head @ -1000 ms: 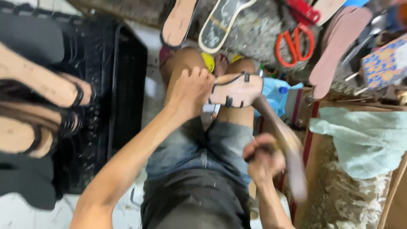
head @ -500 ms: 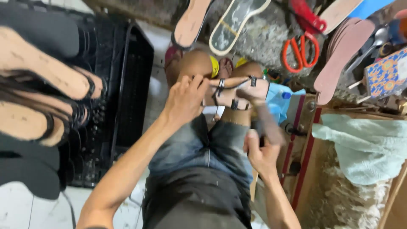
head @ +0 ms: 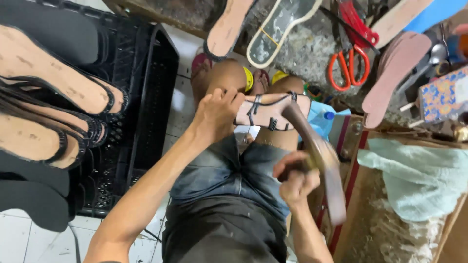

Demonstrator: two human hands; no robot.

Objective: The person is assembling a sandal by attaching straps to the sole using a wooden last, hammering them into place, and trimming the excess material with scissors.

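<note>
Left hand [head: 214, 114], arm stretched fwd, is clamped on the heel end of a tan sandal [head: 270, 111] w/ black straps, pressed on the knee. Right hand [head: 297, 178], nearer the body, grips a hammer [head: 314, 151]; its head touches the sandal's right end. Hands well apart. Right of right hand: a box [head: 443, 95] w/ blue-and-yellow floral print, and a pale green cloth [head: 419, 180]. Left of left hand: black crate [head: 146, 97] stacked w/ tan-soled sandals [head: 53, 78]. Beyond hands: red scissors [head: 348, 63], loose soles [head: 229, 27].
</note>
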